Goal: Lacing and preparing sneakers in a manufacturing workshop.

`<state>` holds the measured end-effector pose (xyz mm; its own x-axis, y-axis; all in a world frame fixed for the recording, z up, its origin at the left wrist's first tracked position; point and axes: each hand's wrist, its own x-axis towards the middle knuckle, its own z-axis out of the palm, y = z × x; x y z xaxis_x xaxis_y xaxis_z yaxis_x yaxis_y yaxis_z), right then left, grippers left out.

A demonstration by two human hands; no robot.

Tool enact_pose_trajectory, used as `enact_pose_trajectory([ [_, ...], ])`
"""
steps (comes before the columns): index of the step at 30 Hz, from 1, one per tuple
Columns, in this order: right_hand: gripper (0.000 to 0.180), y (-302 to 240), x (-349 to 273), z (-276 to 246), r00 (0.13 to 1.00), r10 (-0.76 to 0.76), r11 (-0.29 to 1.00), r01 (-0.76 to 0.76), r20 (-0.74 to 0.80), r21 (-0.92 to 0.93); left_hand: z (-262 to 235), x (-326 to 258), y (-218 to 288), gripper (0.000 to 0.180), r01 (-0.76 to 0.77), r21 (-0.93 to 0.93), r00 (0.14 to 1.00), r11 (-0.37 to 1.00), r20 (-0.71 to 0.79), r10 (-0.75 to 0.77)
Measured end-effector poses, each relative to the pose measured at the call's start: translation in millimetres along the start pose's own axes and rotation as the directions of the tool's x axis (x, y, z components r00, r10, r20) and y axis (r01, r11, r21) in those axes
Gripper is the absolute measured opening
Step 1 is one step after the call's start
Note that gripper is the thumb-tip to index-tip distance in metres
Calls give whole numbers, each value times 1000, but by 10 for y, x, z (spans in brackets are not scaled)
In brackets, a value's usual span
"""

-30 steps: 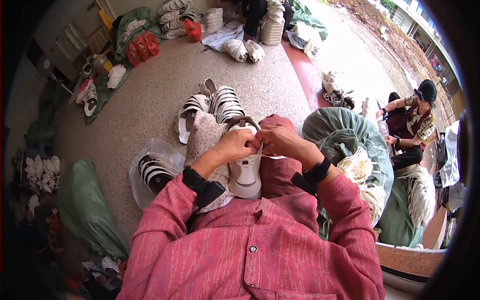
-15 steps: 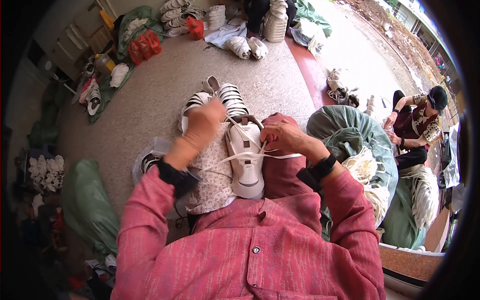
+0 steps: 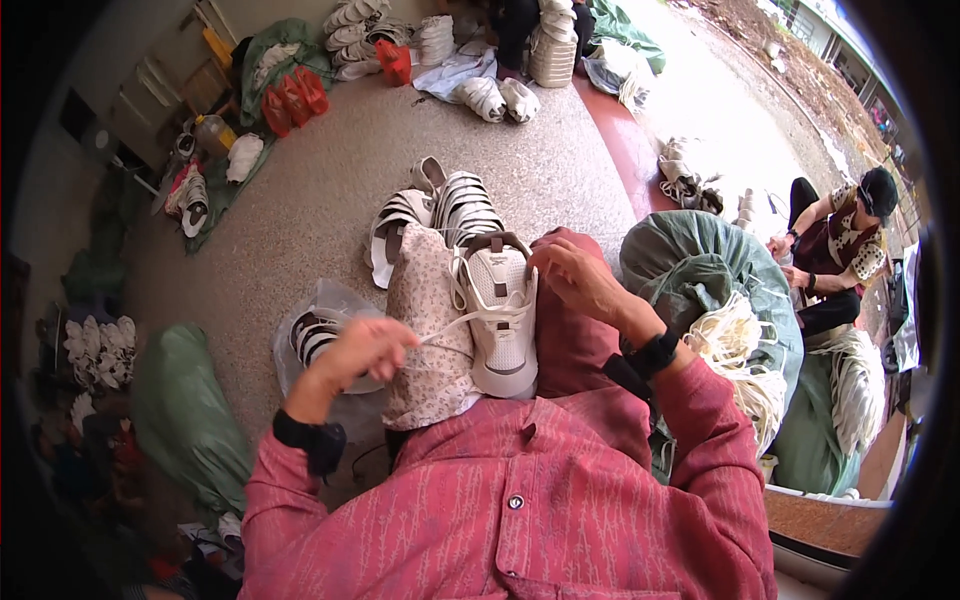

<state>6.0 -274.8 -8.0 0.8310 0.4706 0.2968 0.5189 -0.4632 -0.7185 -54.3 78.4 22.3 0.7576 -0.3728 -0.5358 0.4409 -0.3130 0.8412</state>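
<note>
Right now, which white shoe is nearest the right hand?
The white shoe on the lap, beside the floral cloth; the other shoes lie off the lap.

A patterned red shirt [image 3: 430, 500] and black wristbands [image 3: 657, 353] are worn.

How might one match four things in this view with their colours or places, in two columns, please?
Things:
1. Nearest shoe
2. Right hand
3. Cloth
4. Hat

Colours or places:
A. Pale, with a floral pattern
B. Black, at the far right of the view
C. Mostly white, with brown parts
D. Beside the nearest shoe's upper right edge

Pairs: 1-C, 2-D, 3-A, 4-B
</note>
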Motion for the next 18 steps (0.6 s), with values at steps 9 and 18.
enact_pose_trajectory([
  [9,13,-184,174,254,973,-176,934,213,151,-287,602,152,-225,46,22,-817,988,576,107,114],
  [18,10,-91,204,429,973,222,971,-226,56,80,86,361,-467,23,-249,-943,952,223,-196,234],
])
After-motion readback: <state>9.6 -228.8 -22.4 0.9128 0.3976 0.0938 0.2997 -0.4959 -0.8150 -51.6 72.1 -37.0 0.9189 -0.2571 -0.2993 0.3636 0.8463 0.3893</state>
